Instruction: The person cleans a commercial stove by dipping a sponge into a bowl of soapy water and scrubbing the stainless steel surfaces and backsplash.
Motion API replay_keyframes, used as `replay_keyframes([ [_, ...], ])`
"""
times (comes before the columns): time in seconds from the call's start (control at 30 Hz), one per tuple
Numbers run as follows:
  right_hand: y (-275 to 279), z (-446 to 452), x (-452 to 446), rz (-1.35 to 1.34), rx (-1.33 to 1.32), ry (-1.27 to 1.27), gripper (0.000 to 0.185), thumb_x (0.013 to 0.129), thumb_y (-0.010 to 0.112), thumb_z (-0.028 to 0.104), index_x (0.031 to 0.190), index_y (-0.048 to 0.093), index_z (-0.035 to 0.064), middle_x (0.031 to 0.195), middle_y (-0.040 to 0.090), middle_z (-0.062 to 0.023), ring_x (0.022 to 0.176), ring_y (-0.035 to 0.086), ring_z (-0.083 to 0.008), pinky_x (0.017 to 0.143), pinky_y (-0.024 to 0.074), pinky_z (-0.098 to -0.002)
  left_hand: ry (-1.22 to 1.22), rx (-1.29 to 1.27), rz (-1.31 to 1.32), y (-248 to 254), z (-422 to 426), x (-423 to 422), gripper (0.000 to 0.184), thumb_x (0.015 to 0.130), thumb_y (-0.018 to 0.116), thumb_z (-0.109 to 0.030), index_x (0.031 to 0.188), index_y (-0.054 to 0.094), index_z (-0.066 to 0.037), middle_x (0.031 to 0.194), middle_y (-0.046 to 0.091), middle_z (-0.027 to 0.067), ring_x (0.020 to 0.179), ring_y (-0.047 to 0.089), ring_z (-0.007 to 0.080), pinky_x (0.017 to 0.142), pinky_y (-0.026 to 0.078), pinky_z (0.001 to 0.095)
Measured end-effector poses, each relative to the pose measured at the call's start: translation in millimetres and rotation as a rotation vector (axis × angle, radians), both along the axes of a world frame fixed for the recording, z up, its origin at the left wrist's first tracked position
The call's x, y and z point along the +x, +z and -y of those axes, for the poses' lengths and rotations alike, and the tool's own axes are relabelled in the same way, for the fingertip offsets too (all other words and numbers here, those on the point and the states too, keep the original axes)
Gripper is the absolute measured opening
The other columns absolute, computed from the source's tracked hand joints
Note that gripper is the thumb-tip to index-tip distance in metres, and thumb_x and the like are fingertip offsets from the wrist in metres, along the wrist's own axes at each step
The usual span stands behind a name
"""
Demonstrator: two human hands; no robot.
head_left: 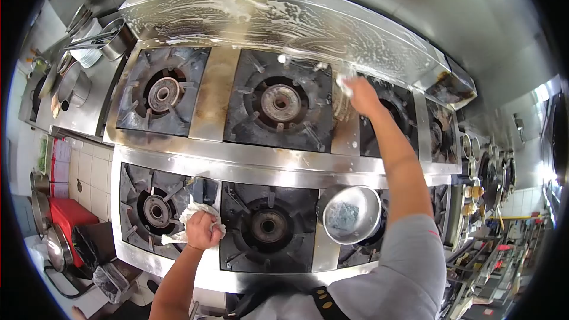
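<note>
My left hand (pixel 203 230) is closed around a bunched white cloth (pixel 176 239), resting on the metal strip between two front burners of the stove (pixel 172 149). Just beyond that hand sits a dark rectangular block (pixel 205 191). My right hand (pixel 363 96) reaches to the back row, its fingers closed on a small white foamy wad (pixel 344 84); whether it is sponge or cloth I cannot tell. It is over the soapy metal strip (pixel 345 112) between two back burners. A metal pot (pixel 377 213) with a blue-grey scouring pad (pixel 344 216) inside stands on the front row, near my right arm.
White suds streak the steel backsplash (pixel 237 15) behind the burners. Black cast-iron grates (pixel 246 124) cover each burner. Pots and a white stack stand on the left counter (pixel 95 104). A red container (pixel 74 219) is at lower left. Pans hang at far right.
</note>
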State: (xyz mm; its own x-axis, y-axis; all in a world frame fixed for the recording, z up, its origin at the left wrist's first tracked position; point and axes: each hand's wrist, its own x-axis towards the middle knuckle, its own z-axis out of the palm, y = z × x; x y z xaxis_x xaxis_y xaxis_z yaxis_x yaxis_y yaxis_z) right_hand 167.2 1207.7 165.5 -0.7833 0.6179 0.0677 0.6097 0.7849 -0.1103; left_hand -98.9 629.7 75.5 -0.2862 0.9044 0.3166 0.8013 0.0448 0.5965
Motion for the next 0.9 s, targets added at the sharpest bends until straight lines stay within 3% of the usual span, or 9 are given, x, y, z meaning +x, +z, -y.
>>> replay_keyframes([
  [0.07,-14.9,-27.1,-22.3,-0.043,0.094,-0.071,0.058,0.080,0.058,-0.002,0.136,0.063,0.0084,0.134,0.063,-0.0239,0.123,0.057,-0.0409,0.108,0.0451,-0.0455,-0.007,0.003,-0.009,-1.2,-1.5,1.7,0.018,0.064,0.063,-0.014,0.080,0.058,-0.007,0.074,0.058,0.0119,0.066,0.059,0.0350,0.058,0.049,0.0444],
  [0.17,-6.4,19.3,-29.9,0.038,0.035,-0.049,0.059,0.079,0.058,-0.002,0.136,0.064,0.0092,0.133,0.063,-0.0233,0.124,0.058,-0.0392,0.107,0.0455,-0.0452,-0.018,-0.014,-0.006,-0.9,-0.8,1.4,0.018,0.064,0.062,-0.013,0.081,0.058,-0.006,0.075,0.058,0.0133,0.068,0.059,0.0365,0.062,0.049,0.0464],
  [0.27,-15.4,85.9,32.7,-0.074,0.057,0.101,0.055,0.077,0.061,0.002,0.131,0.068,0.0096,0.128,0.067,-0.0218,0.119,0.062,-0.0388,0.102,0.0500,-0.0445,0.012,-0.024,0.013,0.1,1.5,3.7,0.018,0.066,0.062,-0.012,0.082,0.057,-0.005,0.076,0.057,0.0161,0.071,0.059,0.0391,0.066,0.049,0.0479],
  [0.37,40.3,142.8,85.8,0.096,-0.251,0.012,0.046,0.076,0.062,0.004,0.120,0.072,0.0082,0.119,0.070,-0.0203,0.107,0.067,-0.0388,0.095,0.0536,-0.0447,0.018,-0.059,-0.024,0.9,4.1,4.4,0.019,0.067,0.061,-0.010,0.085,0.058,-0.004,0.076,0.056,0.0170,0.073,0.058,0.0399,0.066,0.049,0.0477],
  [0.5,139.3,251.6,114.7,-0.008,-0.298,-0.073,0.028,0.075,0.063,0.007,0.101,0.073,0.0048,0.101,0.071,-0.0193,0.095,0.068,-0.0401,0.087,0.0548,-0.0470,0.023,-0.038,-0.007,0.2,3.3,5.4,0.018,0.070,0.062,-0.012,0.086,0.058,-0.006,0.081,0.057,0.0167,0.075,0.058,0.0398,0.067,0.049,0.0485],
  [0.57,126.5,299.6,124.1,0.206,-0.387,-0.095,0.035,0.077,0.062,0.006,0.111,0.072,0.0058,0.111,0.070,-0.0194,0.102,0.067,-0.0389,0.090,0.0545,-0.0466,0.023,-0.056,-0.012,0.4,3.7,4.2,0.018,0.070,0.063,-0.012,0.087,0.058,-0.006,0.081,0.058,0.0163,0.076,0.059,0.0394,0.068,0.049,0.0482],
  [0.7,6.8,330.0,148.9,0.153,-0.326,-0.220,0.038,0.083,0.057,-0.001,0.120,0.069,0.0042,0.115,0.068,-0.0212,0.108,0.064,-0.0426,0.094,0.0520,-0.0499,0.047,-0.066,-0.035,1.0,4.5,7.0,0.017,0.071,0.064,-0.012,0.087,0.058,-0.006,0.083,0.059,0.0148,0.079,0.061,0.0381,0.069,0.050,0.0474],
  [0.83,70.8,313.8,137.8,0.106,-0.448,-0.275,0.049,0.078,0.066,0.016,0.127,0.068,0.0132,0.115,0.070,-0.0239,0.111,0.066,-0.0406,0.097,0.0519,-0.0479,0.045,-0.031,0.028,4.6,3.9,6.3,0.018,0.071,0.066,-0.014,0.086,0.060,-0.008,0.083,0.061,0.0142,0.079,0.062,0.0378,0.069,0.051,0.0479],
  [0.9,107.2,294.8,128.3,-0.038,-0.484,-0.350,0.048,0.075,0.070,0.019,0.123,0.068,0.0128,0.104,0.073,-0.0211,0.100,0.070,-0.0423,0.091,0.0540,-0.0435,0.053,-0.049,0.024,3.4,3.8,4.9,0.017,0.071,0.067,-0.015,0.085,0.060,-0.008,0.083,0.061,0.0143,0.078,0.062,0.0380,0.067,0.051,0.0479],
])
